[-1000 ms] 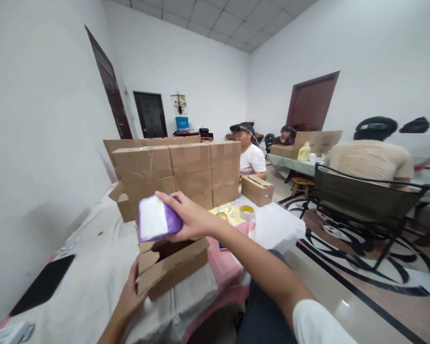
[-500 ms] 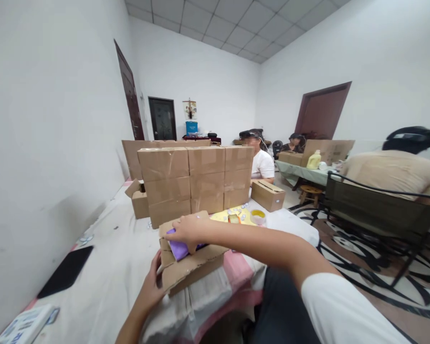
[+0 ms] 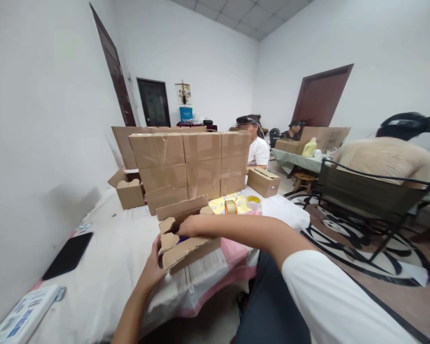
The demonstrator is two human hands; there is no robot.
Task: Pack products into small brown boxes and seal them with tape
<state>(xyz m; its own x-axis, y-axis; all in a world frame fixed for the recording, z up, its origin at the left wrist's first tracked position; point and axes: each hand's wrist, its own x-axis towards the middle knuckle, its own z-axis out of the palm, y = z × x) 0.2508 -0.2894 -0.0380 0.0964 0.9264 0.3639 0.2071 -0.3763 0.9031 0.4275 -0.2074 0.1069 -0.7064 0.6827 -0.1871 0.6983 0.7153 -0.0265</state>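
A small open cardboard box [image 3: 190, 251] lies tilted at the near edge of the table's white cloth [image 3: 107, 258]. My left hand [image 3: 153, 265] grips the box's left end from below. My right hand [image 3: 189, 225] reaches over the top flap with its fingers curled down inside the opening. Under those fingers only a sliver of a purple packet [image 3: 181, 239] shows; the rest of it is hidden in the box.
A wall of sealed cartons [image 3: 186, 162] stands behind, with a small open box [image 3: 128, 191] to its left. Tape rolls [image 3: 252, 202], a closed box [image 3: 263, 181], a black slab [image 3: 68, 255] and a booklet [image 3: 21, 315] lie around. Seated people and a folding chair [image 3: 361, 200] are on the right.
My right hand brought the purple-and-white packet down from above the box and pushed it inside. My left hand kept hold of the box.
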